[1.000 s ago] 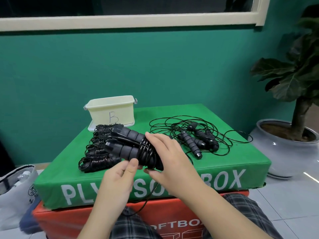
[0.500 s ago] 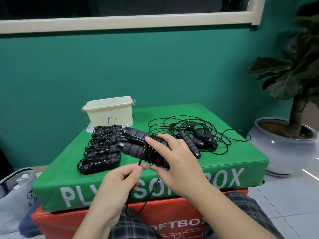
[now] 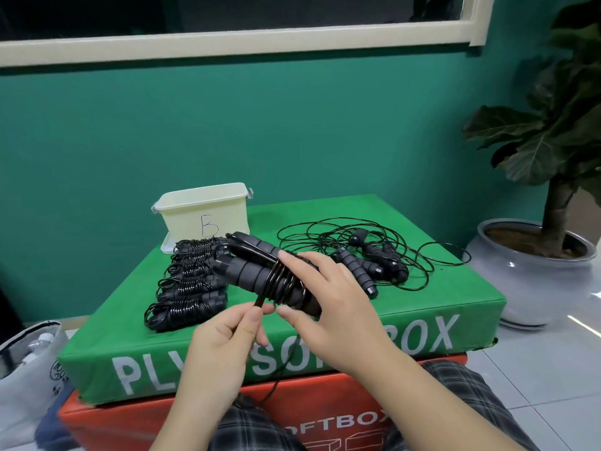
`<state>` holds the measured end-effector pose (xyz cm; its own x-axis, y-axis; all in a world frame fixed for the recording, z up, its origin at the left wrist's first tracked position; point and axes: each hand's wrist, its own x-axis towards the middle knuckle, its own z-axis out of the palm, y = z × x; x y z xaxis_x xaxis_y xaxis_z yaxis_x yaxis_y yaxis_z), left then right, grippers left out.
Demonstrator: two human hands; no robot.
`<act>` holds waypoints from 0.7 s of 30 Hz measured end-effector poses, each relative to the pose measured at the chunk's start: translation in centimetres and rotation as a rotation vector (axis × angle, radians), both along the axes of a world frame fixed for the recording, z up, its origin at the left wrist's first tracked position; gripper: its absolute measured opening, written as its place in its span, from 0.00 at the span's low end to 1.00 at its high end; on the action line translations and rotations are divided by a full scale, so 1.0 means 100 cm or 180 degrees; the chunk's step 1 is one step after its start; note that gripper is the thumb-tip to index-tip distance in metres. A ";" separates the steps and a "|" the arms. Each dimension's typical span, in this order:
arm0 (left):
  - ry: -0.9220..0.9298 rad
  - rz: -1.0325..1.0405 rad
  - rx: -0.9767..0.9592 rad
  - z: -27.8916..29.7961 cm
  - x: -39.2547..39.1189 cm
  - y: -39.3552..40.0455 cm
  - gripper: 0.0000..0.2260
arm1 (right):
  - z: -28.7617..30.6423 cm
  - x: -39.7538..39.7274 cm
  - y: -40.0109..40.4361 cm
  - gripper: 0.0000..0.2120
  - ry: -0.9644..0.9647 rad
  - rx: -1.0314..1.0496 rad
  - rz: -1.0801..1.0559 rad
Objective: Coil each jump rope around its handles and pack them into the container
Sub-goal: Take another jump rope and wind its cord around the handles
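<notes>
My right hand grips a pair of black foam jump-rope handles held side by side above the green box, with several turns of black cord around them. My left hand pinches the loose cord just below the coil; the rest of the cord hangs down toward my lap. Several coiled ropes lie in a row on the box's left. A tangle of uncoiled ropes lies on the right. A cream container marked B stands at the back left.
The green box sits on a red box. A potted plant stands on the tiled floor to the right. A white bag lies on the floor at the left. A teal wall is behind.
My left hand has drawn the cord down and under the handles, adding to the coil. The handles sit slightly lower and further right than a second ago.
</notes>
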<state>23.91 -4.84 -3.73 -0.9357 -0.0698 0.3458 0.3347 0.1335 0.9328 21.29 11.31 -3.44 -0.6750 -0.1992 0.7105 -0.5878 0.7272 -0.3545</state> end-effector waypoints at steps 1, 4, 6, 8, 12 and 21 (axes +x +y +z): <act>0.0073 -0.0053 -0.0006 -0.001 0.000 0.001 0.11 | 0.001 0.001 0.000 0.29 -0.0017 -0.0058 0.0034; 0.0190 -0.0195 -0.0075 -0.006 -0.002 0.001 0.11 | 0.003 0.002 -0.001 0.28 -0.0270 -0.0329 0.0239; 0.0210 -0.0252 -0.0145 -0.007 -0.003 -0.001 0.11 | 0.003 0.002 -0.003 0.28 -0.0534 -0.0543 0.0469; 0.0252 -0.0309 -0.0173 -0.009 -0.003 -0.003 0.13 | 0.003 0.003 -0.005 0.28 -0.0680 -0.0704 0.0612; 0.0365 -0.0276 -0.0436 -0.013 -0.003 -0.005 0.14 | 0.005 0.004 -0.002 0.28 -0.0766 -0.0705 0.0637; 0.0212 -0.0312 -0.0223 -0.013 0.000 0.005 0.15 | 0.006 0.004 0.000 0.27 -0.0772 -0.0711 0.0714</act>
<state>23.94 -4.37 -5.07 -0.9117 0.0473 0.4081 0.4102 0.1610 0.8977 21.69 11.27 -2.81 -0.7858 -0.2193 0.5783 -0.6029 0.4797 -0.6375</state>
